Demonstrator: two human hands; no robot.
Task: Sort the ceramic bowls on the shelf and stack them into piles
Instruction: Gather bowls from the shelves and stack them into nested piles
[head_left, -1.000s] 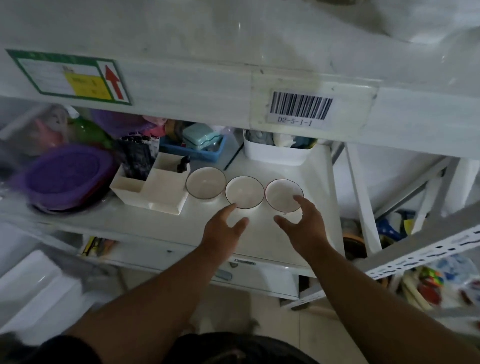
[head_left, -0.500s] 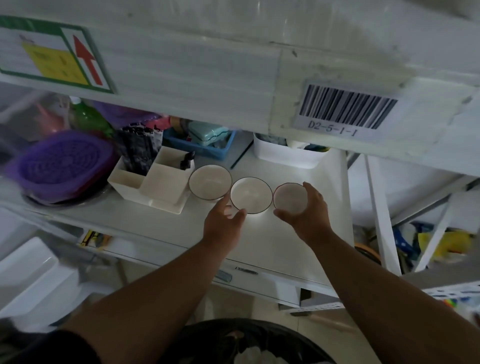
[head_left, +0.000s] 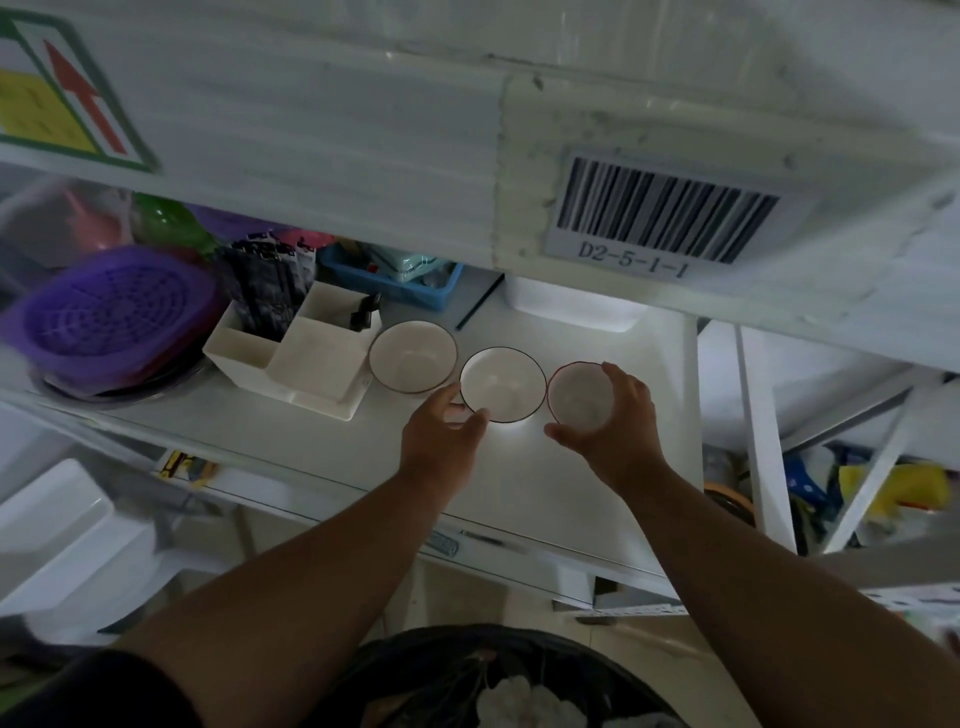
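Three white bowls in a row on the shelf (head_left: 597, 467), none stacked yet: left bowl (head_left: 413, 356) just beside the white organizer (head_left: 306, 358), middle bowl (head_left: 503, 383) with a dark rim, right bowl (head_left: 579, 399) with a reddish rim that looks slightly smaller

Hands: right hand (head_left: 618, 421) wraps the right bowl, thumb on the near side, fingers over the far rim, so it grips it. Can't tell if the bowl is off the shelf or only tilted. Left hand (head_left: 441, 431) sits at the near-left edge of the middle bowl, thumb and fingers touching the rim. Looks like a light pinch, but a firm grip isn't clear

Step in hand, as I read it: pick up the right bowl and nest it in another

How to do it well:
- lift straight up before moving sideways, rims of middle and right bowls are nearly touching, sliding will clink them
- steady the middle bowl with the left hand while the right one comes in
- compare rim colour and width first. If the right bowl is smaller it goes on top, not under
- lower level and centred, let go only once it is seated
- mind the upper shelf edge (head_left: 363, 156) overhead, headroom looks tight

Risk: ceramic chips on rim contact, so no dropping
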